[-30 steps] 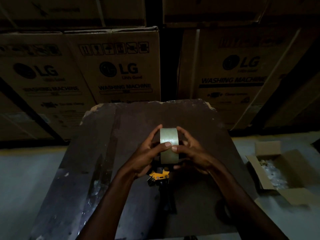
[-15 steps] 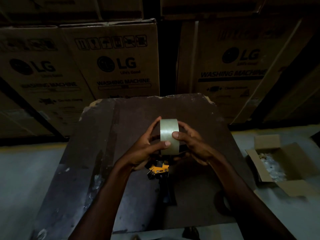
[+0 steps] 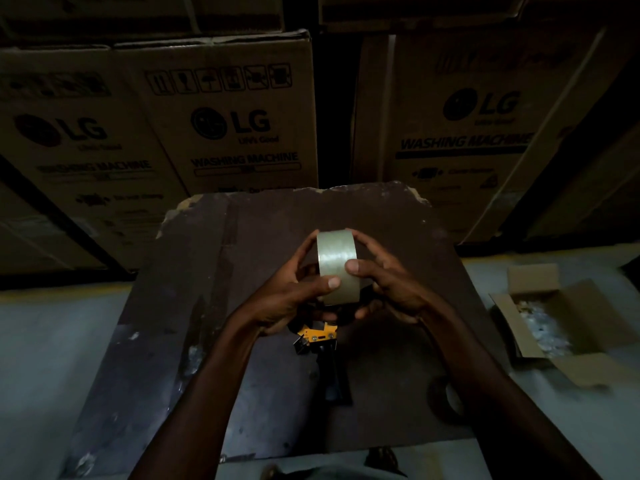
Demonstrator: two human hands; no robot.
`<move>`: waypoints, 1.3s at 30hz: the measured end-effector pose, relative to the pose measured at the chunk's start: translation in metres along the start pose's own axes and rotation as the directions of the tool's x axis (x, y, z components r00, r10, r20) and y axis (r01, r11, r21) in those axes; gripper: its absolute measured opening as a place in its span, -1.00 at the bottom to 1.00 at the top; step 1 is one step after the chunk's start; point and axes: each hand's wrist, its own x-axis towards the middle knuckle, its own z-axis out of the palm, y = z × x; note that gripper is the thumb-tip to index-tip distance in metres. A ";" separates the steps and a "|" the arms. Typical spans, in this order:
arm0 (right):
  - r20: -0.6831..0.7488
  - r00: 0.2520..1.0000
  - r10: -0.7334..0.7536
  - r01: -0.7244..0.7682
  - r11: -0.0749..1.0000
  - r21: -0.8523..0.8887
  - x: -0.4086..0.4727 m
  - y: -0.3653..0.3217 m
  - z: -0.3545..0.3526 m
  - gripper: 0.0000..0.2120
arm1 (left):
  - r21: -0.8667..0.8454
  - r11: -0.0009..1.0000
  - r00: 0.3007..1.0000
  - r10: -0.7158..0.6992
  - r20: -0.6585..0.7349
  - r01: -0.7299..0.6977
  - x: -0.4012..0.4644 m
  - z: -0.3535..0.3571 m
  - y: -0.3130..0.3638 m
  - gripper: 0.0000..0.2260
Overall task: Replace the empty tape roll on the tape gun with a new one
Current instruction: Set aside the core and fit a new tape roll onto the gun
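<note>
Above the middle of the dark worn board [image 3: 398,237], both hands hold a roll of clear tape [image 3: 337,266] upright on its edge, its broad taped face turned toward the camera. From seven o'clock the left forearm rises to the left hand [image 3: 291,296], which cups the roll's left side: the index finger reaches up along the rim toward the top, and the thumb lies across the lower part of the face, its nail visible. From five o'clock the right forearm comes up to the right hand [image 3: 388,285], which closes on the roll's right side, the thumb pressed flat on the face just above the left thumb, the fingers curled over the top and around the back. Both hands are clamped on the roll, thumbs nearly touching.

Directly at six o'clock of the roll, just beneath the hands, the tape gun [image 3: 320,344] lies on the board, its yellow head toward the roll and its dark handle running toward the person. At four o'clock of the gun, near the right forearm, a dark empty ring [image 3: 446,400] lies flat on the board; it is too dim to tell more.

At three o'clock, off the board on the pale floor, an open carton [image 3: 550,323] holds pale bits. From ten to two o'clock stand large washing-machine cartons [image 3: 228,126].
</note>
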 end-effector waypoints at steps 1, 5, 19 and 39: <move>-0.002 1.000 0.001 -0.001 1.000 0.009 0.000 0.000 0.001 -0.31 | 0.001 1.000 1.000 -0.002 0.000 0.002 -0.001 0.000 0.000 -0.20; 0.011 1.000 -0.009 0.009 1.000 0.007 0.000 0.001 0.001 -0.25 | -0.004 1.000 1.000 0.002 -0.012 -0.002 -0.002 0.000 0.001 -0.20; 0.103 0.975 -0.197 0.211 0.965 -0.158 -0.004 0.001 -0.001 -0.01 | -0.038 0.999 0.997 0.023 -0.079 -0.026 0.006 0.003 0.004 -0.41; -0.041 0.987 -0.155 0.150 0.983 -0.110 -0.004 -0.006 0.011 -0.01 | -0.028 0.990 0.985 0.136 -0.109 -0.140 0.001 0.008 0.008 -0.47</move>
